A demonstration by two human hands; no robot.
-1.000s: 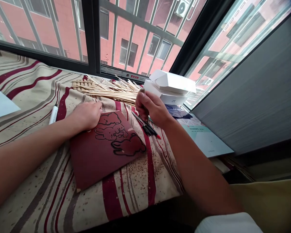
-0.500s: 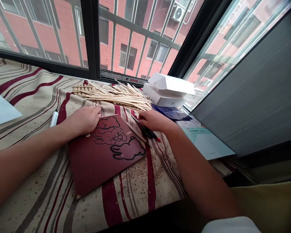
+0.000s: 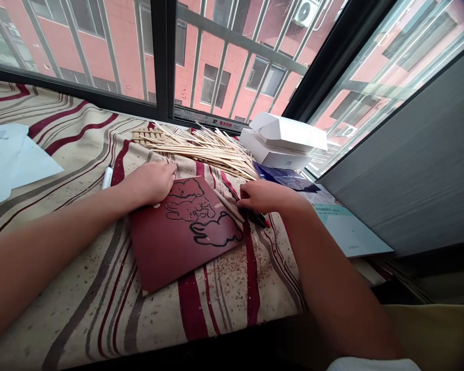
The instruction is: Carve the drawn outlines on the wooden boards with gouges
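Observation:
A dark red board (image 3: 166,257) lies on the striped cloth, with rabbit-like outlines (image 3: 201,216) drawn in black on its right part. My left hand (image 3: 156,181) rests at the board's upper left edge, its fingers curled and their tips hidden. To the right of the board, my right hand (image 3: 268,197) bends over several dark pens (image 3: 255,217), one showing a red end. Its fingers are drawn together against them, and what they pinch is hidden. A thin wooden stick (image 3: 229,205) lies between the board and the pens.
Behind the hands lies a heap of thin wooden sticks (image 3: 212,149) beside a white box (image 3: 282,141). A dark blue packet (image 3: 288,178) and a pale book (image 3: 348,232) are at right. A white marker (image 3: 107,176) and paper (image 3: 19,159) lie left. Crumbs dot the striped cloth (image 3: 224,278).
The whole view has shifted, so things appear farther right. My right hand's fingers now cover more of the pens. My left hand stays by the board's edge.

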